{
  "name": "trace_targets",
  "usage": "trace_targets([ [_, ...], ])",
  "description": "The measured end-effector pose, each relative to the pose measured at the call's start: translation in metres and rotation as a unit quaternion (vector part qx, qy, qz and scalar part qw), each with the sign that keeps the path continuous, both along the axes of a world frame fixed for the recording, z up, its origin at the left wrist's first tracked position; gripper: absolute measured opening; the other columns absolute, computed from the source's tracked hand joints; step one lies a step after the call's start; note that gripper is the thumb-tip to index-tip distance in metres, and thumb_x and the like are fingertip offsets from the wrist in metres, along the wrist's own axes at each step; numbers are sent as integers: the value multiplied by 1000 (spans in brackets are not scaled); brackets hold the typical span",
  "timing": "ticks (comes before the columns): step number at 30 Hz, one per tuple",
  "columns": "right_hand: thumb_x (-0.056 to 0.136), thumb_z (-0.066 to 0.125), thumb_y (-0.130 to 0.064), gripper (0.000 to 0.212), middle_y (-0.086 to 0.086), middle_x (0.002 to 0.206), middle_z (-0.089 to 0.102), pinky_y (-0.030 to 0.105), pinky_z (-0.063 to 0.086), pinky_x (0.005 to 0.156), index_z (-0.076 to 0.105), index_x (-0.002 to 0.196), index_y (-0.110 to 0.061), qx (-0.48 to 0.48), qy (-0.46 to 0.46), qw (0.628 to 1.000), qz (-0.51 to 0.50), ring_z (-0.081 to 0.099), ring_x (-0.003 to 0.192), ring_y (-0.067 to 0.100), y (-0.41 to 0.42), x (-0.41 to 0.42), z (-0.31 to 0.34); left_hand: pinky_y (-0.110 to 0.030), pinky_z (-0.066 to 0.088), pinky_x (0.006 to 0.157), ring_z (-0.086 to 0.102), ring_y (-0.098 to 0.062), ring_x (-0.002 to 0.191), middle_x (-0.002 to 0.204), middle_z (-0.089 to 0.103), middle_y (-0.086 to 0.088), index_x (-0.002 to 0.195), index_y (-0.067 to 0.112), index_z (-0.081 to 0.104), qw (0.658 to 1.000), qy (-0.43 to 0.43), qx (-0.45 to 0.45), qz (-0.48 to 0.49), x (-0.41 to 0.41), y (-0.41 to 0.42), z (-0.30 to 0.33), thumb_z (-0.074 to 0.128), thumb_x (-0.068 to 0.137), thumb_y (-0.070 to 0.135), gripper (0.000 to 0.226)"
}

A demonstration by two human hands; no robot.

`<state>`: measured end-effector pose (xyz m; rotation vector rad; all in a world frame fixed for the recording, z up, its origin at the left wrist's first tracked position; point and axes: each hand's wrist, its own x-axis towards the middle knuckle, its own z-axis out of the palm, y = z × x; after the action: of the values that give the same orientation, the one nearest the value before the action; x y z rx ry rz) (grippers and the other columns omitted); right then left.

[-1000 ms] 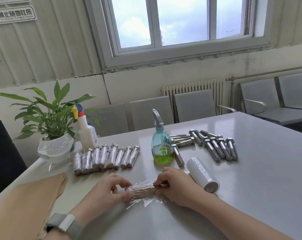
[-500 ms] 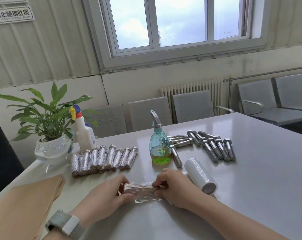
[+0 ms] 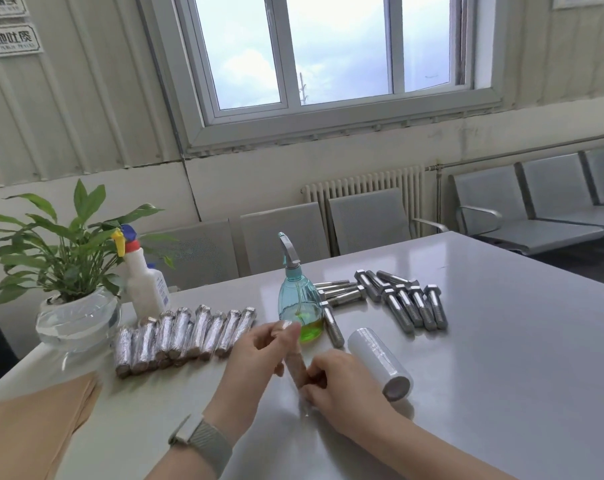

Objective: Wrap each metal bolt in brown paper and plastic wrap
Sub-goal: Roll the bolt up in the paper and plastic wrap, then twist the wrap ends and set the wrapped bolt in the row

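Here the wrapped bolt (image 3: 295, 365) is blurred, so the edge of its plastic film cannot be traced and only the brown paper body reads clearly. It stands tilted above the grey table (image 3: 501, 358), upper end leaning left. The left hand (image 3: 255, 358) pinches that upper end with curled fingers, which hide the tip. The right hand (image 3: 342, 386) grasps the lower end, and the bolt's bottom disappears behind its fingers; whether it touches the table cannot be told. The stack of brown paper (image 3: 26, 424) is cut off by the left and bottom edges.

Half a second ago the bolt lay nearly level between the two hands, low over the table; it has since been swung up on end, and the loose film that fanned out below it a second ago is no longer seen.

The row of finished wrapped bolts (image 3: 186, 336) lies just left of the hands. The teal spray bottle (image 3: 298, 306) stands behind them, hiding part of one bare bolt (image 3: 333, 327). The roll of plastic wrap (image 3: 380, 363) lies just right of the right hand, with more unwrapped bolts (image 3: 411, 303) beyond. A potted plant (image 3: 71, 271) and white spray bottle (image 3: 144, 282) sit at the far left.
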<state>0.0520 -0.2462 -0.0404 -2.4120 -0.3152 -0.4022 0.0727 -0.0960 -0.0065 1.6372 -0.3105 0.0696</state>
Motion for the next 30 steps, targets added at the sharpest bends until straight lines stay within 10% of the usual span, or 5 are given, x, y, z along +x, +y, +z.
trace_targets([
  [4, 83, 64, -24, 3, -2, 92, 62, 31, 44, 77, 63, 81, -21, 1, 5, 1000, -20, 55, 90, 18, 0, -1, -2, -26, 49, 54, 60, -14, 63, 79, 64, -7, 105, 7, 73, 982, 87, -158, -53, 10, -4, -5, 46, 95, 49, 51],
  [8, 84, 63, -23, 8, 0, 95, 66, 32, 45, 80, 67, 86, -17, 3, 0, 1000, -20, 57, 92, 19, 1, 2, -4, -30, 56, 61, 67, -21, 73, 92, 70, -11, 115, 14, 64, 985, 48, -159, -38, 13, 9, -21, 66, 80, 0, 38],
  [14, 84, 63, -22, 5, -3, 94, 62, 28, 42, 79, 65, 87, -18, 4, -7, 1000, -11, 54, 92, 17, 0, 3, -5, -26, 56, 72, 70, -18, 89, 101, 74, -6, 101, 26, 72, 997, -76, -20, 8, 9, 16, -35, 71, 77, 28, 25],
  [30, 87, 60, -20, 7, -2, 98, 62, 25, 36, 79, 65, 90, -17, -34, -5, 999, -1, 53, 96, 17, -1, -1, 4, -29, 56, 81, 70, -24, 98, 105, 74, -11, 112, 14, 68, 994, -94, -24, -53, 11, 8, -34, 67, 83, 21, 30],
])
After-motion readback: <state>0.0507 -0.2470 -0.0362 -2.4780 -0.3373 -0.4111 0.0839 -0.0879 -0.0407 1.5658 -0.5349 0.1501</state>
